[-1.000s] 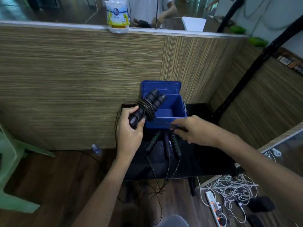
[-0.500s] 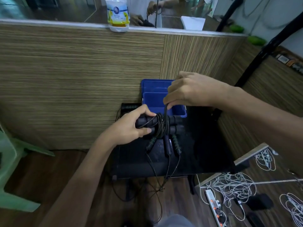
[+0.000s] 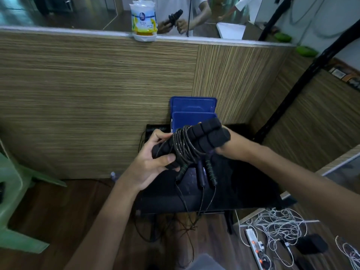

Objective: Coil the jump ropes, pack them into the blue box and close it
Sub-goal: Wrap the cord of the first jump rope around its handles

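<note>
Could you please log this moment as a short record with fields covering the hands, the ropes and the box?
left hand: holds the lower end of the coiled jump rope
right hand: holds the upper end of its foam handles
cord: wound around the two handles
blue box: open, lid upright behind it, on the black table
other ropes: three handles lying on the table, cords hanging over its front edge
packed so far: cannot tell

Striped wood wall (image 3: pixel 93 98), dark wooden floor (image 3: pixel 58 207) — green chair (image 3: pixel 13 191).
</note>
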